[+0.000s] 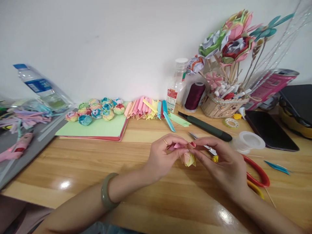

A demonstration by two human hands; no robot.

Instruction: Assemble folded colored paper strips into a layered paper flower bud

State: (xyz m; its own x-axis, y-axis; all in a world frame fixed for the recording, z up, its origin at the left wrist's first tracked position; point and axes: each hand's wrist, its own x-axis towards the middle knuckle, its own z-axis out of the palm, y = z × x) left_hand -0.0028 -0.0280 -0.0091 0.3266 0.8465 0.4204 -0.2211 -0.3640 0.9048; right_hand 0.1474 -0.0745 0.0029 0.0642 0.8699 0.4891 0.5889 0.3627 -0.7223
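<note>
Between my two hands is a small folded paper flower (188, 159) in pink and yellow, held above the wooden table. My left hand (163, 157), with a ring and a green bangle on its wrist, pinches its pink paper from the left. My right hand (220, 164) pinches the upper part from the right with thumb and forefinger. The fingertips hide some of the folds. Under my right hand lies a pair of scissors (261, 177) with red and yellow handles, its blades partly covered.
Several finished paper flowers (97, 112) sit on a green paper stack (97, 128). Folded paper strips (143, 109) stand beside them. Behind are a bottle (175, 86), a thread spool (195, 97) and a flower basket (223, 105). A black-handled cutter (207, 126) and phone (271, 130) lie to the right.
</note>
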